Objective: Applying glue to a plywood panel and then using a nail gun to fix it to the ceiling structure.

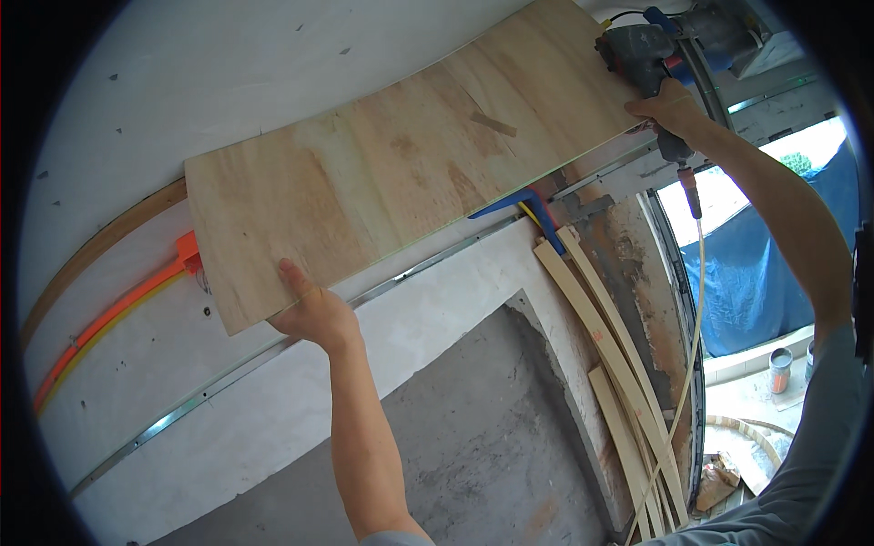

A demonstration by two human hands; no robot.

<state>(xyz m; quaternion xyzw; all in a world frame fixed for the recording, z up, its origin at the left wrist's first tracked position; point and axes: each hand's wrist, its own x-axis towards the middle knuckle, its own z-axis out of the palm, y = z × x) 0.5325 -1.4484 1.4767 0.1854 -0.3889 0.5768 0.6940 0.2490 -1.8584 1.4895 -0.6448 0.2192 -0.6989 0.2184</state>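
Observation:
A long plywood board (401, 173) is held flat up against the white ceiling. My left hand (309, 309) grips the board's near left corner, thumb on its face. Up at the board's right end, my right hand (674, 109) is wrapped round a dark pneumatic nail gun (637, 55), with a pale air hose (699, 282) hanging from its fitting. An orange junction box (187, 250) and orange and yellow conduits (109, 332) show beside the board's left end. A blue bent pipe (537, 209) comes out from under the board's edge.
A wooden strip (96, 232) and a metal channel (209, 391) run along the ceiling. Several pale wooden battens (619, 387) are to the right of a grey concrete recess (455, 437). A window with blue sheeting (746, 273), cans (779, 371) and scraps are at the far right.

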